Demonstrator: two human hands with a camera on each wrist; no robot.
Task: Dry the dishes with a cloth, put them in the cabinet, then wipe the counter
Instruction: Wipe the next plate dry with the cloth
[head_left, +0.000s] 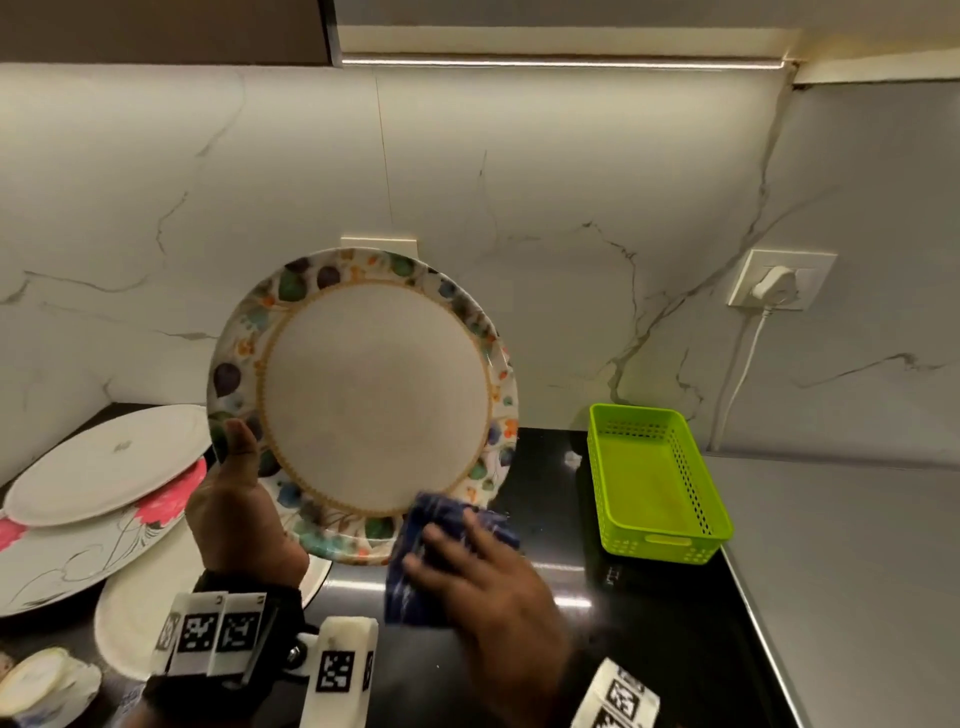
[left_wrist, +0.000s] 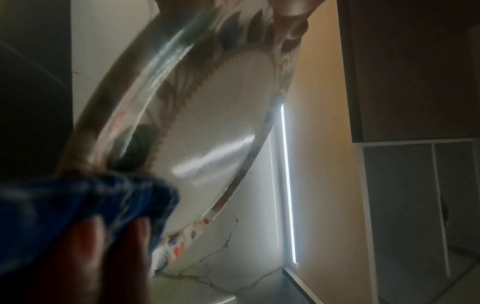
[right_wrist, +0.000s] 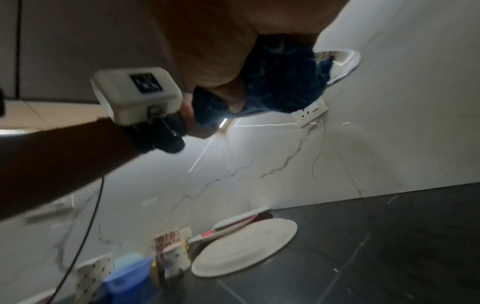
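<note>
A person's right hand, low in the centre of the head view, grips a bunched blue cloth and presses it against the lower rim of a flower-bordered plate, fingers curled over the fabric. The left hand, at lower left of centre, pinches the plate's left edge, thumb on its face, and holds it tilted up toward the camera in mid-frame, clear of the black counter. The step in hand appears to be drying this first plate; its back seems not yet wiped, so the next move likely calls for turning the plate in the left hand's hold while the cloth sweeps round. More plates lie stacked and overlapping at the left edge of the frame, apparently awaiting their turn. A green basket stands on the counter at right, below a wall socket on the marbled wall, and a dark cabinet fills the upper left corner.
</note>
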